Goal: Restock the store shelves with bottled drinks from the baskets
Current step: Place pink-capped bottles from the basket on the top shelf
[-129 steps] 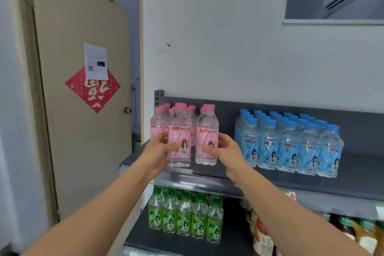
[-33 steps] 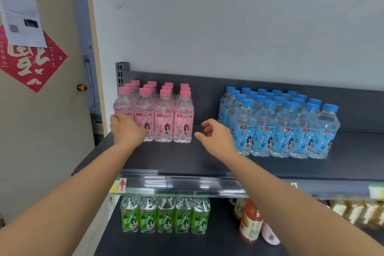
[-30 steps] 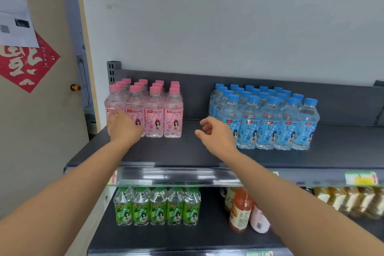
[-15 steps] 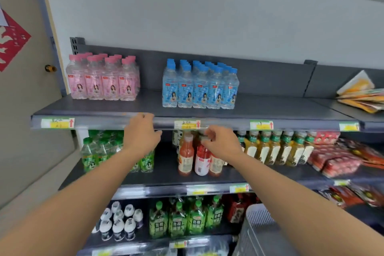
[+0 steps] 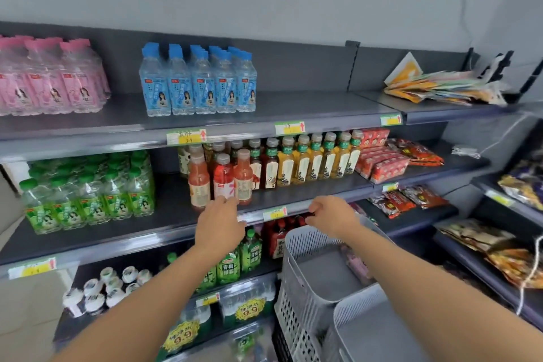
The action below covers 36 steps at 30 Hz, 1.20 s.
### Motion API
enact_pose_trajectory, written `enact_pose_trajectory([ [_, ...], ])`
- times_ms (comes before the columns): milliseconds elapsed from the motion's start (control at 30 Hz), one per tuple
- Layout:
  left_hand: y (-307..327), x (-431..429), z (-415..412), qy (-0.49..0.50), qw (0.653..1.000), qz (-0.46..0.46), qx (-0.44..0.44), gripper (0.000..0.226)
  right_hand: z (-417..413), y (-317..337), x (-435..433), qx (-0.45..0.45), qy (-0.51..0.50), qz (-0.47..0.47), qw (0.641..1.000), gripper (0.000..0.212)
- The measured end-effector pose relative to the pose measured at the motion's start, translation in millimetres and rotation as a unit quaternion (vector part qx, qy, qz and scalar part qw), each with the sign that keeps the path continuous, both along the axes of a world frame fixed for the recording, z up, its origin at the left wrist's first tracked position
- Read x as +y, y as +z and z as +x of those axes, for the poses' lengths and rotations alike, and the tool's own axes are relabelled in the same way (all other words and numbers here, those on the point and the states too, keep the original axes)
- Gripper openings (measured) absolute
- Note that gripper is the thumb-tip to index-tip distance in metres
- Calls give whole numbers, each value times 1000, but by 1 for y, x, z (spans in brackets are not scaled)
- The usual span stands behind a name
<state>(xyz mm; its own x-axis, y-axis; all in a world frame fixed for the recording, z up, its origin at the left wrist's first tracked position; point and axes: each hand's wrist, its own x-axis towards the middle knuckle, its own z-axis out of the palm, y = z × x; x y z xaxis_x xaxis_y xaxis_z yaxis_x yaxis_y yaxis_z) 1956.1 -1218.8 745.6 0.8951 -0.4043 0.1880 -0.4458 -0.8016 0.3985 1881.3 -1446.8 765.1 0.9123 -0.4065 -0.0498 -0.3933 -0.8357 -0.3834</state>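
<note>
1. Hovering at the middle shelf (image 5: pixel 164 214) front edge: left hand (image 5: pixel 220 228), fingers straight, empty, tips just below the red bottle (image 5: pixel 224 182).
2. Right hand (image 5: pixel 332 217) loosely curled, empty, above the gray basket (image 5: pixel 296 297) rim, 5 o'clock.
3. Top shelf (image 5: pixel 308 109): open room at 1 o'clock beside the blue bottles (image 5: pixel 199 82); pink bottles (image 5: pixel 53 88) at 10.

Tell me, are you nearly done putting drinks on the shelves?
Partway. Pink bottles stand lined up on the top shelf. The left hand and right hand hold nothing, the right one just above the grey basket. Something pinkish lies inside it, so more restocking likely remains.
</note>
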Motion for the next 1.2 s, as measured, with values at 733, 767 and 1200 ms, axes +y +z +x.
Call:
enact_pose_trajectory([
  [733,-176,-255,-12,-68,971,105,206,40,-17,-166,-219,161,-44,11,986,26],
  [767,-189,-265,-10,-58,966,111,225,46,-14,-174,-230,176,-45,12,983,28],
  [1200,-327,-313,24,155,872,165,435,46,28,-320,-308,276,-95,119,949,55],
])
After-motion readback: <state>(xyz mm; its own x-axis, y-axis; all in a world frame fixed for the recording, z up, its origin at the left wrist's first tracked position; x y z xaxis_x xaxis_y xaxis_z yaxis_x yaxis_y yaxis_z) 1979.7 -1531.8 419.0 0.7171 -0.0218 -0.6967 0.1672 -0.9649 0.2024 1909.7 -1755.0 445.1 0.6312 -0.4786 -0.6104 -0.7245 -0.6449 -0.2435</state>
